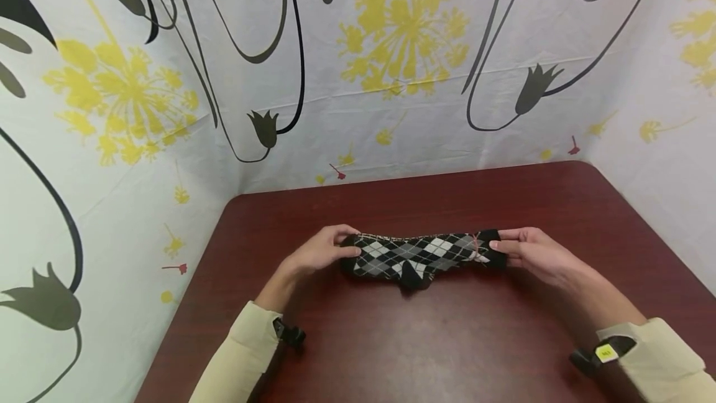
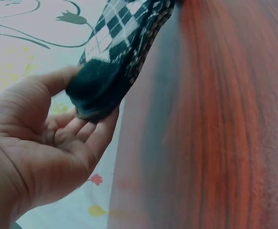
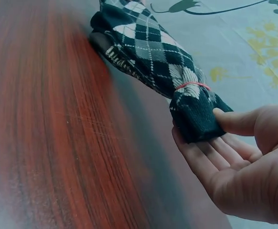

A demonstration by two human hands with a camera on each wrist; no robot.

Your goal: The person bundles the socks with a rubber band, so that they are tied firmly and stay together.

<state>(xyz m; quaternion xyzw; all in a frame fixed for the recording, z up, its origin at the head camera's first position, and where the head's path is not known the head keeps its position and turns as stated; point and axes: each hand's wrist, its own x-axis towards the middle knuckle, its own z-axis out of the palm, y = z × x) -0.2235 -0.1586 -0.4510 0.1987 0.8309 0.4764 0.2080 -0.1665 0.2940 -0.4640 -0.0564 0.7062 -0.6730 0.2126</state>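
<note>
A black, grey and white argyle sock (image 1: 436, 250) stretches sideways between the two hands above the table. Near its cuff a thin red band (image 3: 192, 86) is wrapped round it and gathers the knit. The left hand (image 1: 321, 250) pinches the black toe end (image 2: 98, 90) between thumb and fingers. At the other end, the right hand (image 1: 537, 252) pinches the black cuff (image 3: 198, 117), thumb on top and fingers beneath. The dark heel (image 1: 412, 275) hangs toward the near side. In the right wrist view, loose stitching shows along the sock's underside.
The dark red wooden table (image 1: 425, 341) has rounded far corners. White fabric (image 1: 358, 135) with grey and yellow flower prints hangs behind it and at both sides. Each wrist carries a black strap device, the right one with a yellow label (image 1: 606, 353).
</note>
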